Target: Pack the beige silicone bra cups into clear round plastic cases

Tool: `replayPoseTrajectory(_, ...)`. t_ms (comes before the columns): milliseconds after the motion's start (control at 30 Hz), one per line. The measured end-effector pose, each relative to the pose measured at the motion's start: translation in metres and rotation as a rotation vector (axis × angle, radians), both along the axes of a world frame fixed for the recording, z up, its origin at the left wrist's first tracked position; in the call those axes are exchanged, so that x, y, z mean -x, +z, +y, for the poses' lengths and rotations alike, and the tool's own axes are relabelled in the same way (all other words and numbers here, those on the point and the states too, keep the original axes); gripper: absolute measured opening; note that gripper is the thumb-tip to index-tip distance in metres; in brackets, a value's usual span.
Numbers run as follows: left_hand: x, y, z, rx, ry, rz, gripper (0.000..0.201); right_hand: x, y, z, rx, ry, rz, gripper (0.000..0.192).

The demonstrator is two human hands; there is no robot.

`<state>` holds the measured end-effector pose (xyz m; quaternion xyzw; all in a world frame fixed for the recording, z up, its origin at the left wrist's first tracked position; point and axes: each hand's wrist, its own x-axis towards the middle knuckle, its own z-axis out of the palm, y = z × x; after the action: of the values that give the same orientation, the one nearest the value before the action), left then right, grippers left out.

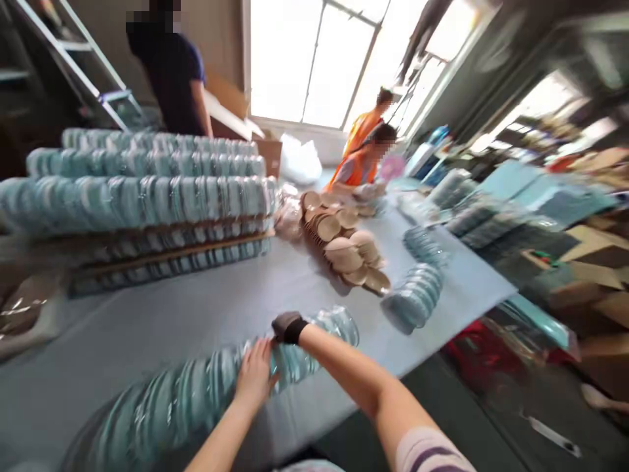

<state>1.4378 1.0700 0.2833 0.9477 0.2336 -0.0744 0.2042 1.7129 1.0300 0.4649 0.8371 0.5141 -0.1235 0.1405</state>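
Roll (196, 393): long row of teal round pieces packed edge to edge in clear glossy film, lying on its side along the near part of the grey table (196, 308), running from lower left up toward the right; far end shows a round teal face. Picture is blurred; fine detail cannot be told.

Left hand (255, 377): bare, fingers spread, palm flat on the roll's middle.

Right hand (288, 326): in a dark glove, curled over the roll's top just beyond the left hand.

Stacks (142, 196): like rolls, piled in layers at far left.

Tan discs (344, 249): overlapping row, mid-table.

Two people in orange at the far end; one in dark blue behind the stacks.
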Motion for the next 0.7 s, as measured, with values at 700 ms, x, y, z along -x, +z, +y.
replayPoseTrajectory(700, -0.008, -0.02, 0.02, -0.044, -0.018, 0.169, 0.08, 0.12, -0.144, 0.033, 0.069, 0.145, 0.18, 0.025)
